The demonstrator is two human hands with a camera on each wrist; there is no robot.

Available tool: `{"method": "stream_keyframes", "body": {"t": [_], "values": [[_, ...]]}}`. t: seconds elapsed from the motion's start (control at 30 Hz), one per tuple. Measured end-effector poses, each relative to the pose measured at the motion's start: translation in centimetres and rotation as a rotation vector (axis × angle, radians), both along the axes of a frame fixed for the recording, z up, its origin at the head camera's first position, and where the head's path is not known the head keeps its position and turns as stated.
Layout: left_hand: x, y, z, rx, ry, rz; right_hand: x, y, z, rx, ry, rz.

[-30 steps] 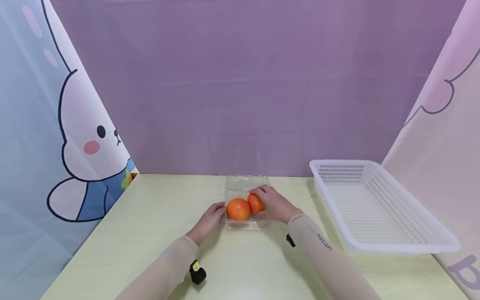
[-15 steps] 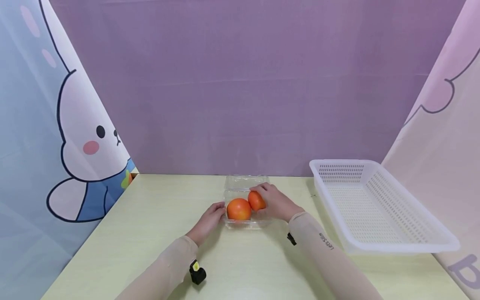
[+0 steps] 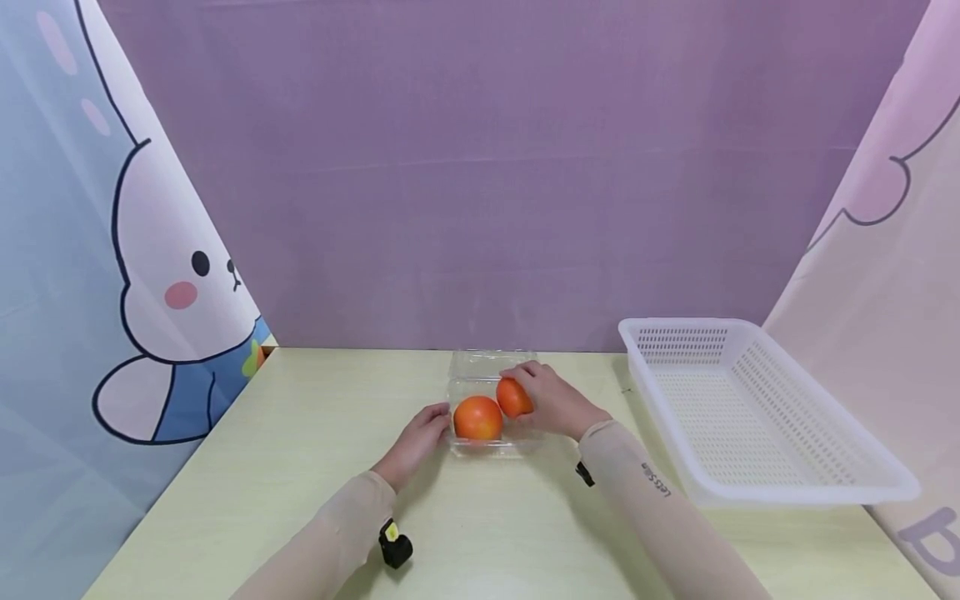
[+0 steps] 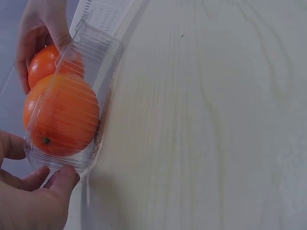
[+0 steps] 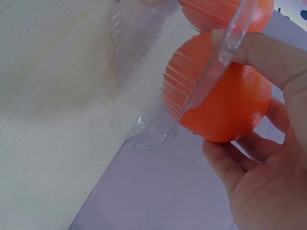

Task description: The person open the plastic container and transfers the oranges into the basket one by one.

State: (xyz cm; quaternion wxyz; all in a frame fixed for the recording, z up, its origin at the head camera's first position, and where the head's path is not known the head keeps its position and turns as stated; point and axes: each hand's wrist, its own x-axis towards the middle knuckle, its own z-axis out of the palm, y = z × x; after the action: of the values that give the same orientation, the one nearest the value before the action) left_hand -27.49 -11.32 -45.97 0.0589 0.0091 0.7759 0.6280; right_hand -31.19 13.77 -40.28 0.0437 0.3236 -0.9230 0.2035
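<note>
A clear plastic clamshell container [image 3: 487, 450] lies on the table with its lid [image 3: 491, 364] folded back. My left hand [image 3: 420, 437] holds the container's left end, thumb and fingers at the edge in the left wrist view. In the container's left part sits a large orange [image 3: 477, 418], its green stem spot showing in the left wrist view. My right hand [image 3: 553, 402] grips a smaller orange [image 5: 225, 105] at the container's right part, fingers around it. That orange is seen partly through the ribbed plastic wall and touches or nearly touches the large one.
A white plastic basket [image 3: 697, 483] with perforated walls stands at the right of the pale wooden table [image 3: 300, 467]. Behind the table hangs a purple cloth [image 3: 480, 183]. Printed cloths flank both sides.
My right hand has shifted slightly up and away from me with the smaller orange, which now sits a little higher beside the large one. The left hand and container stay put.
</note>
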Motion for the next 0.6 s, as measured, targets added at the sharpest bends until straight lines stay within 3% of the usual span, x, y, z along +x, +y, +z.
{"method": "stream_keyframes", "body": {"t": [0.6], "values": [[0.0, -0.3, 0.1, 0.004, -0.013, 0.030, 0.0, 0.5, 1.3, 0.042, 0.020, -0.008]]}}
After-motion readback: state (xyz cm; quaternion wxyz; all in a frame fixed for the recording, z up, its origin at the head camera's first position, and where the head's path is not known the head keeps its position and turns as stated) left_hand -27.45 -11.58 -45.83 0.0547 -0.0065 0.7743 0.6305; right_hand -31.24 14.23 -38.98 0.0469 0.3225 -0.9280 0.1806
